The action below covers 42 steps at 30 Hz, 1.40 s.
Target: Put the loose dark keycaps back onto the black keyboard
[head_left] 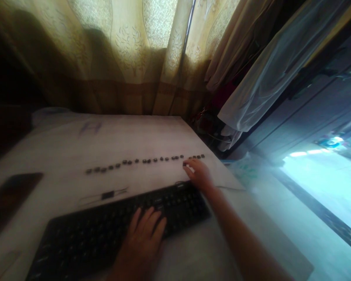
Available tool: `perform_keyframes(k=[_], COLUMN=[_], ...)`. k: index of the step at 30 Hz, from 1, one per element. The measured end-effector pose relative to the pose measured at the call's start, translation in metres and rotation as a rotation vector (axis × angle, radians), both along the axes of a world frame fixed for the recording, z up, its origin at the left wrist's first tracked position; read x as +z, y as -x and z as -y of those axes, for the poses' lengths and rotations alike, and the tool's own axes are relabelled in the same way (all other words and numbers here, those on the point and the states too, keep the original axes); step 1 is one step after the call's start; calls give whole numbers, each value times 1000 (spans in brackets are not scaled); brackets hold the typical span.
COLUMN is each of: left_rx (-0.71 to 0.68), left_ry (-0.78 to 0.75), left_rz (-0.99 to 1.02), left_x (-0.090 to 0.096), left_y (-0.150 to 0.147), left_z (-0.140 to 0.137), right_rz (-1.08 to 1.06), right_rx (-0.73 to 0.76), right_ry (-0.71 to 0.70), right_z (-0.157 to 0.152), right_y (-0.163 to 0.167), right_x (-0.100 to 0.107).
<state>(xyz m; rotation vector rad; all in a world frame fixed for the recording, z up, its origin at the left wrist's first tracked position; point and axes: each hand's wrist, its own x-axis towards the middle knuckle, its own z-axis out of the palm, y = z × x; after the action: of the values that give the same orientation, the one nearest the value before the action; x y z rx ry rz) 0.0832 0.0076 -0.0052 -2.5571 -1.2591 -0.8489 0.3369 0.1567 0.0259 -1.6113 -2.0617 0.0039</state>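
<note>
A black keyboard (pixel 105 230) lies at a slant across the near part of the white table. My left hand (pixel 146 230) rests on its lower middle, fingers spread and holding nothing. Beyond the keyboard's far right corner, my right hand (pixel 199 171) pinches a small black keycap (pixel 184 164) between thumb and fingers, just above or on the tabletop. A loose row of several keycaps (pixel 155 160) runs across the table, and its right end is partly behind the right hand. Between row and keyboard lies a wire keycap puller (pixel 107 195) with a black middle.
A dark flat object (pixel 14 195), blurred, lies at the table's left. The white table (pixel 128 136) bears a purple mark (pixel 90 127) at the back. Yellow curtains (pixel 131 50) hang behind it. Hanging clothes (pixel 251 97) crowd the right side, near a plastic bag (pixel 245 168).
</note>
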Motion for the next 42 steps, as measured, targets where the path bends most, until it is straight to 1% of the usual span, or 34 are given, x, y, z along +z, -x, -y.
perform_keyframes(k=[2, 5, 7, 10, 15, 22, 26, 30, 34, 39, 42], left_rx=[-9, -5, 11, 13, 5, -4, 1, 4, -6, -2, -5], left_ry=[-9, -14, -10, 1, -3, 10, 20, 35, 24, 17, 33], left_rz=[-45, -64, -46, -38, -29, -31, -23, -11, -28, -39, -38], left_x=[4, 7, 7, 6, 7, 6, 4, 4, 5, 4, 4], left_y=[2, 4, 4, 2, 1, -1, -2, -2, -1, 0, 0], left_z=[-1, -2, -2, -2, -2, -2, -1, -1, -1, -2, -2], right_rz=[-181, -385, -456, -471, -444, -412, -312, -239, -216, -227, -192], right_rx=[60, 87, 104, 134, 168, 131, 179, 166, 161, 154, 150], right_ry=[-4, 35, 48, 61, 61, 63, 108, 180, 233, 255, 270], right_z=[26, 62, 78, 89, 90, 83, 79, 77, 76, 75, 73], right_y=[8, 20, 25, 30, 27, 23, 28, 29, 29, 29, 28], right_x=[-3, -8, -11, -13, -13, -11, -11, -9, -6, -4, -4])
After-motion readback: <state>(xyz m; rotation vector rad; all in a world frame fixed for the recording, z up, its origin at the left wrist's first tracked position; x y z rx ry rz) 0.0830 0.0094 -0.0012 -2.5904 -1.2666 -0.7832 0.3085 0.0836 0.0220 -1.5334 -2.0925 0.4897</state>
